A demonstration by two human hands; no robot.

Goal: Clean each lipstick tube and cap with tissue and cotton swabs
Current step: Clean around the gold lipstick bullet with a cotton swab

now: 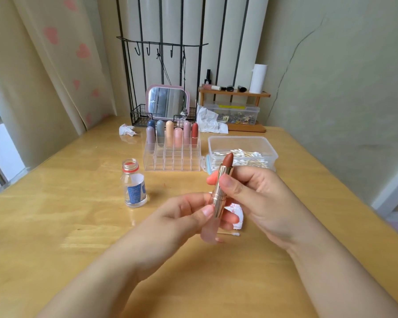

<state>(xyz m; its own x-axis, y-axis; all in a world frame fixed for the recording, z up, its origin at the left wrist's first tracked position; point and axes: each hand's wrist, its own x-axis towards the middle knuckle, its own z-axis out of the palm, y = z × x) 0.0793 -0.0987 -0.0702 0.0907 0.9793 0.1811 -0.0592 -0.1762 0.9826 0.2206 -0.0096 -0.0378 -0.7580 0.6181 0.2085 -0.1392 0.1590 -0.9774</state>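
An uncapped lipstick tube (220, 191) with a gold barrel and a brown-red bullet stands upright above the table's middle. My right hand (255, 198) pinches its upper barrel between thumb and fingers. My left hand (189, 212) pinches the lower part, where a translucent pink base (208, 232) shows. A red-stained tissue (236, 213) lies on the table behind the hands, partly hidden. One cotton swab (230, 234) lies beside it.
A clear organiser (172, 157) holds several capped lipsticks. A clear box (241, 143) of cotton swabs stands to its right. An open small bottle (135, 183) is at left. Crumpled tissues (127, 129) and a mirror (168, 102) sit at the back.
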